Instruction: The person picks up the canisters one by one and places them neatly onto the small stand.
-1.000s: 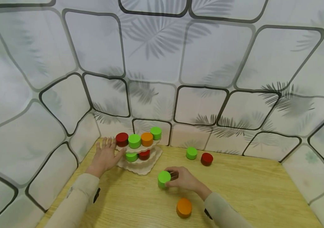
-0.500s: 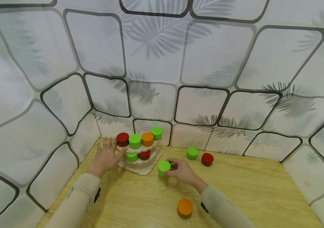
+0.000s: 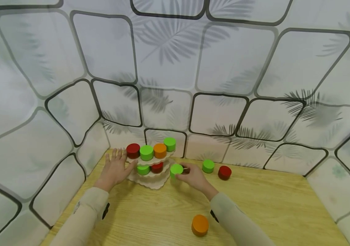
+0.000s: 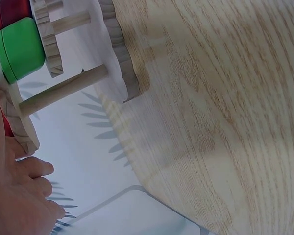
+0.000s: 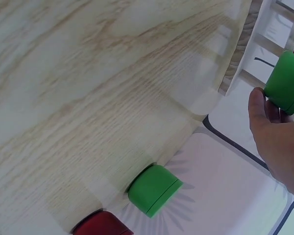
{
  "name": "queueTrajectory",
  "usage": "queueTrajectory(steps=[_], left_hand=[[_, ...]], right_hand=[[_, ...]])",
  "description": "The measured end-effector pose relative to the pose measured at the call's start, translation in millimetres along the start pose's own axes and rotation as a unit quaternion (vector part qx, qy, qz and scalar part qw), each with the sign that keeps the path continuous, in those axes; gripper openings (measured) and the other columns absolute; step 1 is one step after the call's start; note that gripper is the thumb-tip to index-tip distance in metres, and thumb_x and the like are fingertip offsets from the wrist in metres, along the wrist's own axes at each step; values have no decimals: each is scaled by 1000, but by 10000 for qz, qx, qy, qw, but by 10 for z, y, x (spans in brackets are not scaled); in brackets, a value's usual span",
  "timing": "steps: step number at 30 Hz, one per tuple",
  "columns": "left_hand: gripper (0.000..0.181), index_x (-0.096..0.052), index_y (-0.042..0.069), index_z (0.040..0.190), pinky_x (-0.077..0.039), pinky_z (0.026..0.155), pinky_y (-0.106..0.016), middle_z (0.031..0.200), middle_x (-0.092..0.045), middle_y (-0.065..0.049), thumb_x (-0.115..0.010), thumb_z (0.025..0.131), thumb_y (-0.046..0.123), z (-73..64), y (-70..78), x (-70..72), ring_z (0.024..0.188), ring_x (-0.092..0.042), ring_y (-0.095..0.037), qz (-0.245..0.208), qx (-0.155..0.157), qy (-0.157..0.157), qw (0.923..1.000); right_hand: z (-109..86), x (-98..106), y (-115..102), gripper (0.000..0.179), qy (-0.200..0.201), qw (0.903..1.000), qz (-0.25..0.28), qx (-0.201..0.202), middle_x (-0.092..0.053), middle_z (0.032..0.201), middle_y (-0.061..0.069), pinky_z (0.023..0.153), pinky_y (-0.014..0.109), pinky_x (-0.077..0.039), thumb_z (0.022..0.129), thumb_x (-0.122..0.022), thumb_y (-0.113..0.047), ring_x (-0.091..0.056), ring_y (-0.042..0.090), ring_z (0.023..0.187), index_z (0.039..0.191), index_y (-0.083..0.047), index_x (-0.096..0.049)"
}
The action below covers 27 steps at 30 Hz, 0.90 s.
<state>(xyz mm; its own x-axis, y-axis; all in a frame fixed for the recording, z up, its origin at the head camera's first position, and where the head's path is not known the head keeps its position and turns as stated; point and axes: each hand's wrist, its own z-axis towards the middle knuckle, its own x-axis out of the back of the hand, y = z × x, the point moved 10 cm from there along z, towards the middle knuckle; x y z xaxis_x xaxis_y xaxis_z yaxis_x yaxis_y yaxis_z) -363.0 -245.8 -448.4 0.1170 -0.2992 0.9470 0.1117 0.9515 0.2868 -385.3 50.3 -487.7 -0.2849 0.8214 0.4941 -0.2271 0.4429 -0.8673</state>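
Observation:
A tiered wooden stand (image 3: 150,181) with scalloped edges stands at the back left. My left hand (image 3: 113,171) lies with straight fingers against its left side, the thumb along the upper tier's edge. My right hand (image 3: 197,178) pinches a green round block (image 3: 176,171) by its side, in front of the stand's right edge. In the right wrist view the held block (image 5: 285,83) is raised off the table. On the upper tier sit a red block (image 3: 133,150), two green ones (image 3: 146,153) and an orange one (image 3: 160,150). Below are a green block (image 3: 143,170) and a red block (image 3: 157,167), partly hidden.
A green block (image 3: 208,166) and a red block (image 3: 224,173) stand near the back wall, right of my right hand. An orange block (image 3: 200,225) lies near the front of the wooden table (image 3: 270,205). Patterned cloth walls (image 3: 168,68) enclose the back and sides.
My right hand has carried the green block away from me, from the middle of the table to the stand's right edge. The left hand has stayed in place.

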Motion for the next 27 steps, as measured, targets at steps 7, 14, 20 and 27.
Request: queueTrajectory(steps=[7,14,20,27], left_hand=[[90,-32,-11,160,-8,124,-77,167,-25,-37,-38,109,62,-3,-10,-12,158,-13,-58,-54,43,-51,10000],[89,-32,-11,160,-8,124,-77,167,-26,-37,-38,109,62,-9,-2,3,158,-13,-58,-65,38,-40,10000],[89,-32,-11,160,-8,124,-77,166,-27,-37,-39,109,62,-10,-2,-4,158,-14,-58,-62,26,-39,10000],[89,-33,-11,160,-8,124,-77,166,-27,-37,-38,109,62,-1,-8,-7,157,-15,-58,-32,17,-32,10000]], right_hand=[[94,-6,-23,56,205,9997,1,-113,-74,126,12,85,35,-61,92,-82,-22,-71,22,105,142,-5,-65],[156,11,-106,58,331,9991,-201,-169,-72,129,12,88,38,-61,93,-81,-26,-70,24,108,144,-5,-64],[205,-3,-148,48,342,9992,-170,-105,-75,124,10,86,35,-61,93,-80,-24,-71,25,107,137,-9,-70],[249,-24,-166,50,382,9992,-144,-45,-74,126,13,86,36,-62,94,-79,-24,-72,25,106,139,-6,-68]])
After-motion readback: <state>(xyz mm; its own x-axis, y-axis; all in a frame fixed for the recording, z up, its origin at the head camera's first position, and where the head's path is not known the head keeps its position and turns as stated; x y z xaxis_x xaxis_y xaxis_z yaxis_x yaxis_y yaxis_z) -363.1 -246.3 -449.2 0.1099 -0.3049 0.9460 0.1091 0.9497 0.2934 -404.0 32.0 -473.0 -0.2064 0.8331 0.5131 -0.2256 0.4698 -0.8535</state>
